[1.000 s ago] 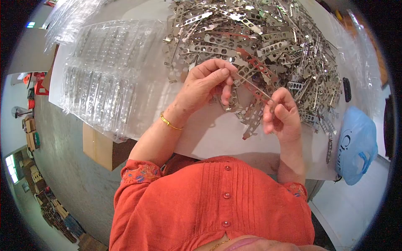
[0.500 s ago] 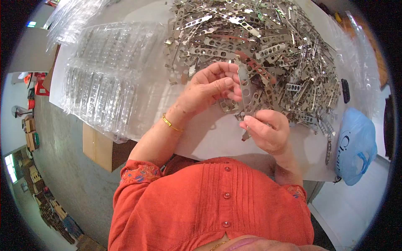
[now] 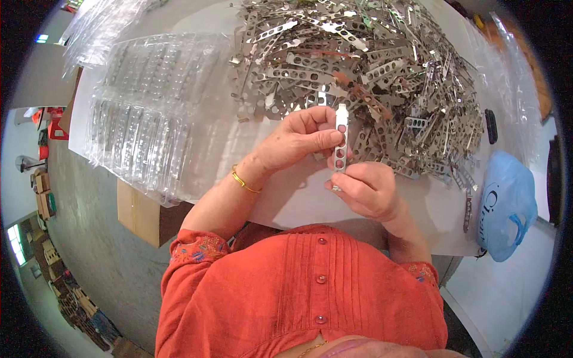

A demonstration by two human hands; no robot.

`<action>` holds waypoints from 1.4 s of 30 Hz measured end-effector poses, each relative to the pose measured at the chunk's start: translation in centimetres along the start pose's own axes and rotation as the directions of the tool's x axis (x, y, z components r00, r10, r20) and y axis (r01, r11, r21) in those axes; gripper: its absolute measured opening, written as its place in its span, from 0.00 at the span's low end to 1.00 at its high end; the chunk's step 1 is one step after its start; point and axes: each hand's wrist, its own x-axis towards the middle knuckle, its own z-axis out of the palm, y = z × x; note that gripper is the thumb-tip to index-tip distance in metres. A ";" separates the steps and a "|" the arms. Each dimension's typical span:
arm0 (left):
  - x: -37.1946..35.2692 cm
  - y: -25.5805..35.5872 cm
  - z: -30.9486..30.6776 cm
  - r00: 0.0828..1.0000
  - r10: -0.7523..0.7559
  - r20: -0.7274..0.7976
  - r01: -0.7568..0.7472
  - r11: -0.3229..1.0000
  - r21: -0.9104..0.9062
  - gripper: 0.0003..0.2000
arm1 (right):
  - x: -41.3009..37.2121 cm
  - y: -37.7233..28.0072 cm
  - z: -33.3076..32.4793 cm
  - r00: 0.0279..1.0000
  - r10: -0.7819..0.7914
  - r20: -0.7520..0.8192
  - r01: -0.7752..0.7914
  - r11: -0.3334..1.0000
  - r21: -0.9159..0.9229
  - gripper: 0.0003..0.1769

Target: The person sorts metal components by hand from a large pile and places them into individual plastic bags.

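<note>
A flat metal strip with a row of round holes stands nearly upright between my hands. My left hand is closed on its upper half, thumb across the face and fingers behind. The thumb and fingers of my right hand pinch its lower end; my fingers partly hide that end. Just beyond my hands lies a large heap of similar perforated metal strips, silvery with a few reddish ones.
Left of the heap lie clear plastic packs with rows of strips. More clear plastic lies at the far left. A blue plastic bag and a black object are at the right. A cardboard box stands below the table's left edge.
The strip has turned so its broad face catches the light. Both hands have come closer together, my right hand shifting left and my left hand's thumb now lying on the strip.
</note>
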 end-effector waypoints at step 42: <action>-0.5 1.4 0.0 0.992 0.054 -0.115 -0.079 0.970 -0.230 0.06 | 6.1 3.4 -2.2 0.923 0.279 -0.264 -0.384 0.685 -0.619 0.09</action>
